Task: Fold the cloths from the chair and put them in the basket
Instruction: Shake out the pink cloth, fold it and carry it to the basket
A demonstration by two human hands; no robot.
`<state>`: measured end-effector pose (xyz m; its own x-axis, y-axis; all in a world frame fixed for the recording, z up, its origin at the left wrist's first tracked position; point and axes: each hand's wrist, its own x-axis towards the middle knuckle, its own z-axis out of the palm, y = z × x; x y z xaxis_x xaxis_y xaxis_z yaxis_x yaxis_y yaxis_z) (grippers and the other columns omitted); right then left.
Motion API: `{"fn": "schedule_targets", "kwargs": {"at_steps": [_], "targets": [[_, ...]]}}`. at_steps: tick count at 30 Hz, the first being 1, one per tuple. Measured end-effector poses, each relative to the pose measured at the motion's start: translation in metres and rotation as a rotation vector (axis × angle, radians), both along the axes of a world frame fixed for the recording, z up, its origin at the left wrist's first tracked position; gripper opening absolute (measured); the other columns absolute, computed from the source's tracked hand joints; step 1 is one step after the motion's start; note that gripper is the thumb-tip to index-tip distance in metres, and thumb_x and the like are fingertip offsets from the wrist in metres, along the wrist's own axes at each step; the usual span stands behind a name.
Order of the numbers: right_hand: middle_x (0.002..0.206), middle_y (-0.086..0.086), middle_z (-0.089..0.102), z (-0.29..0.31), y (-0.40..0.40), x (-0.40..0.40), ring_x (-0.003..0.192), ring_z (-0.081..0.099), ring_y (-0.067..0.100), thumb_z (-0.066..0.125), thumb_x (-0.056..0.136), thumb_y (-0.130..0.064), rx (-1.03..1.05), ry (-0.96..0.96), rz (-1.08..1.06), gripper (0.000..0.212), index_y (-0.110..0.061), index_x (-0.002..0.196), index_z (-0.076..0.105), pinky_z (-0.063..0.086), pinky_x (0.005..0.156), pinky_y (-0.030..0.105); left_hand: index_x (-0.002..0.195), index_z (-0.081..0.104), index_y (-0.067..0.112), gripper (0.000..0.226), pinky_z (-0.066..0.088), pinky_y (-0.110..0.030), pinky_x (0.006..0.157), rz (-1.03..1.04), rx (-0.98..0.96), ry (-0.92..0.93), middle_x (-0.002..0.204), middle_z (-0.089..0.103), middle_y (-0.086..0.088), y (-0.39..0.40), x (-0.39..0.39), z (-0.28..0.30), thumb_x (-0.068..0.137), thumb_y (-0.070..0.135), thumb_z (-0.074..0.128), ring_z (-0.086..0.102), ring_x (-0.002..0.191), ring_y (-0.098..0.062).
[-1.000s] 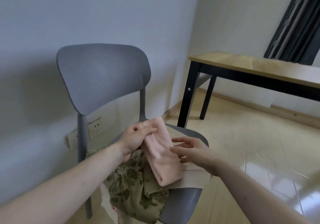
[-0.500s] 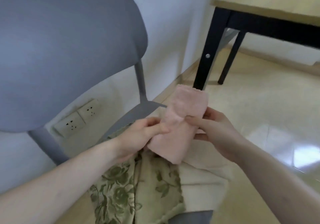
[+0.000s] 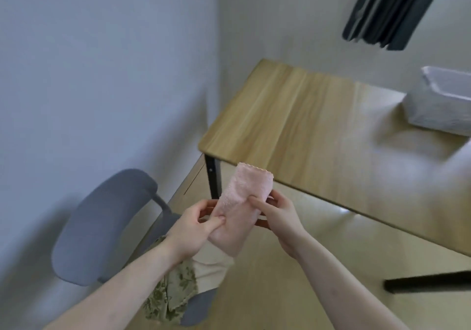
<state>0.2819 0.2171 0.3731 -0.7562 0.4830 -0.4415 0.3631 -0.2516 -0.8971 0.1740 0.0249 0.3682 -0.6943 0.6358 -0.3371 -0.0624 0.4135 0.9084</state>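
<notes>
Both hands, left hand (image 3: 195, 230) and right hand (image 3: 279, 219), pinch the folded pink cloth (image 3: 240, 210) off the desk's (image 3: 305, 126) near-left corner; the basket (image 3: 438, 103) sits at its far right edge.

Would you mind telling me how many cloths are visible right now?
3. The pink cloth is held up between the left hand and right hand. The cream cloth and floral cloth lie on the chair; more may be hidden underneath.
</notes>
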Motion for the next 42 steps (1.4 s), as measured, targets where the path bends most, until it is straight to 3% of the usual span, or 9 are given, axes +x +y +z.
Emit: {"fn": "schedule_targets", "kwargs": {"at_steps": [5,11,15,20,23,29,33,38,42], "targets": [[0.106,-0.001,0.08,0.108,0.052,0.061,0.101,0.077,0.019,0.078,0.09,-0.028,-0.002,0.001,-0.128,0.029,-0.018,0.117,0.072,0.062,0.093,0.049,0.127,0.059,0.034,0.032,0.057,-0.02,0.077,-0.032,0.022,0.004,0.112,0.072,0.008,0.066,0.058,0.114,0.097,0.029,0.07,0.07,0.1,-0.003],[0.107,0.0,0.081,0.161,0.111,0.12,0.1,0.078,0.019,0.074,0.095,-0.027,-0.016,0.009,-0.183,0.026,-0.014,0.119,0.072,0.063,0.092,0.045,0.132,0.058,0.037,0.035,0.06,-0.026,0.082,-0.082,0.095,-0.045,0.115,0.072,0.004,0.128,0.115,0.166,0.099,0.03,0.068,0.072,0.102,-0.009],[0.105,0.003,0.081,0.178,0.151,0.143,0.097,0.079,0.021,0.072,0.098,-0.024,-0.013,0.021,-0.23,0.023,-0.01,0.116,0.072,0.064,0.088,0.045,0.132,0.059,0.033,0.035,0.061,-0.029,0.086,-0.139,0.114,-0.041,0.117,0.072,0.002,0.176,0.129,0.18,0.099,0.027,0.067,0.073,0.101,-0.01],[0.104,0.008,0.081,0.199,0.22,0.156,0.093,0.079,0.023,0.065,0.097,-0.009,0.023,0.029,-0.29,0.016,-0.007,0.11,0.074,0.063,0.072,0.034,0.12,0.062,0.043,0.026,0.061,-0.037,0.091,-0.194,0.143,0.001,0.114,0.073,0.005,0.255,0.131,0.192,0.1,0.026,0.065,0.073,0.099,-0.011],[0.107,0.01,0.08,0.204,0.272,0.159,0.095,0.078,0.025,0.065,0.095,-0.007,0.053,0.03,-0.324,0.017,-0.007,0.11,0.075,0.064,0.074,0.035,0.123,0.064,0.042,0.029,0.059,-0.041,0.094,-0.239,0.151,-0.002,0.113,0.074,0.007,0.312,0.128,0.19,0.097,0.03,0.067,0.073,0.1,-0.014],[0.11,0.004,0.08,0.209,0.381,0.159,0.097,0.079,0.022,0.072,0.095,-0.01,0.103,0.053,-0.421,0.031,-0.015,0.125,0.065,0.064,0.077,0.037,0.128,0.061,0.037,0.031,0.059,-0.035,0.094,-0.315,0.197,-0.044,0.114,0.073,0.006,0.43,0.119,0.194,0.1,0.024,0.064,0.073,0.101,-0.013],[0.115,0.003,0.077,0.21,0.451,0.167,0.099,0.078,0.02,0.076,0.093,-0.011,0.122,0.068,-0.512,0.039,-0.018,0.127,0.057,0.064,0.077,0.038,0.119,0.063,0.039,0.027,0.06,-0.035,0.092,-0.368,0.207,-0.034,0.11,0.074,0.004,0.509,0.118,0.194,0.099,0.021,0.064,0.073,0.099,-0.014],[0.115,0.003,0.077,0.198,0.529,0.183,0.097,0.078,0.02,0.076,0.094,-0.013,0.102,0.043,-0.55,0.036,-0.015,0.127,0.061,0.065,0.079,0.041,0.127,0.063,0.03,0.03,0.06,-0.037,0.092,-0.403,0.149,-0.033,0.11,0.074,0.003,0.588,0.132,0.186,0.097,0.024,0.065,0.073,0.1,-0.015],[0.114,0.003,0.077,0.18,0.588,0.187,0.099,0.078,0.022,0.077,0.093,-0.014,0.08,0.041,-0.542,0.036,-0.014,0.126,0.064,0.065,0.082,0.042,0.128,0.061,0.033,0.035,0.06,-0.038,0.093,-0.374,0.086,-0.017,0.113,0.073,0.008,0.647,0.14,0.174,0.093,0.035,0.064,0.072,0.101,-0.01]]}}
